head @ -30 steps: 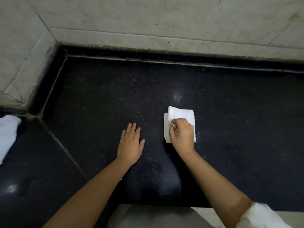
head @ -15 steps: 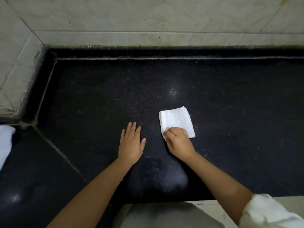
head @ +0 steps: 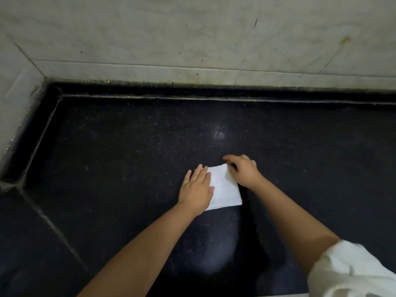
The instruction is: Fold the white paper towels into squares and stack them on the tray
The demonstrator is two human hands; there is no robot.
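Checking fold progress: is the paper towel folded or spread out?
Folded: the paper towel lies as a compact rectangle under the left hand and right hand.

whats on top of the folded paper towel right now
The left hand lies flat over the paper towel's left edge. The right hand's fingers rest on its far right corner. Those covered parts cannot be seen.

Speckled black stone counter (head: 128,146) (glossy) below stained pale marble wall (head: 192,35)
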